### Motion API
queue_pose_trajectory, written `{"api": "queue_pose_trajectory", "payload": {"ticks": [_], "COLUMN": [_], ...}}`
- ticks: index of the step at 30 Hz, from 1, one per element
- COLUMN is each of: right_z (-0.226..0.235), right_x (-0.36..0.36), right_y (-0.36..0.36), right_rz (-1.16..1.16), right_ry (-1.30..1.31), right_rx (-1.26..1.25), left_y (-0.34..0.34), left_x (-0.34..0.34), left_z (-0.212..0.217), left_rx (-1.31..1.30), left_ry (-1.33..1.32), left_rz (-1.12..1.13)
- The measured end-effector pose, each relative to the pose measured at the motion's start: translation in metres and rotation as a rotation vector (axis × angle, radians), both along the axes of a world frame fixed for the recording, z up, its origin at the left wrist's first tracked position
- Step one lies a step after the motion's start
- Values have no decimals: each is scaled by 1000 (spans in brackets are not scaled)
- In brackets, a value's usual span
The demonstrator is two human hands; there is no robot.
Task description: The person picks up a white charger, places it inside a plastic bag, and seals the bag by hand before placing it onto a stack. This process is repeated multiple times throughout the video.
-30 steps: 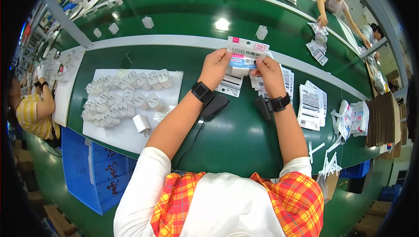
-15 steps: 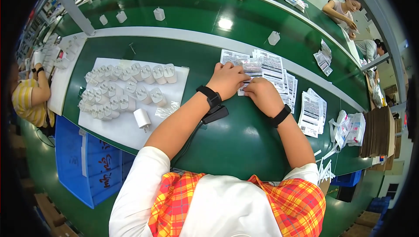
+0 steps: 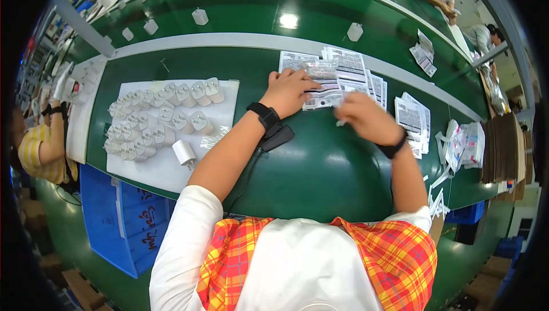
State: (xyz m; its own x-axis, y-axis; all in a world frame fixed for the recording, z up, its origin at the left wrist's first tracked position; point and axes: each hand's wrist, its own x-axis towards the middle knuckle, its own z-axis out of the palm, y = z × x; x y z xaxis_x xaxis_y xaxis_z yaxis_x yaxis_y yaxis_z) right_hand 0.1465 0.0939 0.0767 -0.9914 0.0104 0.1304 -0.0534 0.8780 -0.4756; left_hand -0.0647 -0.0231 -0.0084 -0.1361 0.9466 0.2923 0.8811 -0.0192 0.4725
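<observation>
Printed label sheets [image 3: 350, 70] lie overlapped on the green table, beyond my hands. My left hand [image 3: 290, 90] rests with its fingers stretched out over the left part of these sheets, by a clear-looking strip that covers some of the print. My right hand [image 3: 369, 117] is off the sheets, a little to their near right side. It is smeared by motion, its fingers drawn together in a pinch. A small pale bit shows at the fingertips, too blurred to name. Several white plug chargers [image 3: 153, 135] stand prongs up on a white board [image 3: 220, 119] at the left; one charger [image 3: 184, 153] lies on its side.
Another pile of printed sheets [image 3: 413, 119] and white plastic bags [image 3: 462, 145] are at the right, beside stacked brown cardboard [image 3: 503, 148]. A green conveyor [image 3: 251, 16] with spaced chargers runs beyond a pale rail. A blue bin [image 3: 123, 219] sits lower left. Co-workers are around.
My right hand has pulled away from the sheets, toward me and to the right. My left hand stays on the sheets. The whole view has shifted slightly.
</observation>
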Motion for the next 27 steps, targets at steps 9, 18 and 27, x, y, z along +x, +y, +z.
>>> {"api": "queue_pose_trajectory", "payload": {"ticks": [9,18,27], "right_z": [2,71,-35], "right_x": [421,167,-75], "right_y": [-72,-62,48], "right_rz": [-1441,-960,-458], "right_ry": [136,26,-142], "right_rx": [-191,127,78], "left_y": [-3,3,6], "left_x": [2,5,-7], "left_z": [22,7,1], "left_rx": [-41,97,312], "left_ry": [9,261,119], "left_rz": [0,81,168]}}
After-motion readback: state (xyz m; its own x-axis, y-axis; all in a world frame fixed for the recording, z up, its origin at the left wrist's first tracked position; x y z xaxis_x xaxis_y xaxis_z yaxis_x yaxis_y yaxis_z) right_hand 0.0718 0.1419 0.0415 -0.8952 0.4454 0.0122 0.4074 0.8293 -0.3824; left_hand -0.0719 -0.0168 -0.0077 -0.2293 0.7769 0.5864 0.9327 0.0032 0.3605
